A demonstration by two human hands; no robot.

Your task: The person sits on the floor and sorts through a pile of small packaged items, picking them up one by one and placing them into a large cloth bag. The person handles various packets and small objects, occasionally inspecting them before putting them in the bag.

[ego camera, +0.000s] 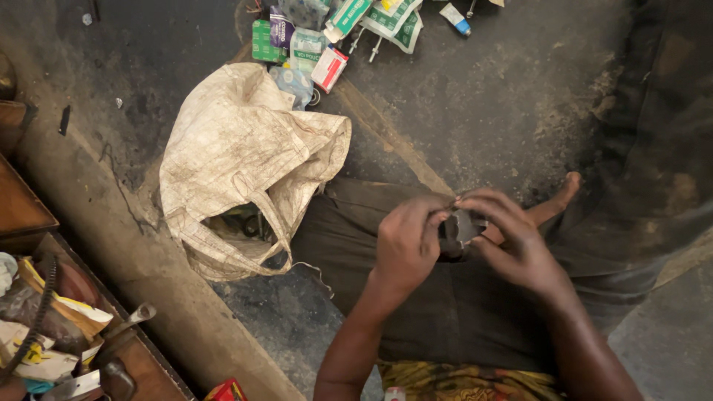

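Observation:
Both my hands meet over my lap, closed around a small dark metal part point(458, 232) with a grey face. My left hand point(407, 241) grips its left side with curled fingers. My right hand point(511, 241) covers its right side, fingertips pinching at the top edge. Most of the part is hidden by my fingers. I sit on a dirty dark floor, my legs in dark trousers point(349, 238), and a bare foot point(557, 199) sticks out beyond my right hand.
A stained white woven sack point(238, 156) lies open on the floor left of my knee. Several small boxes and packets point(327, 37) are scattered at the top. A wooden bench with tools and papers point(67, 327) fills the lower left.

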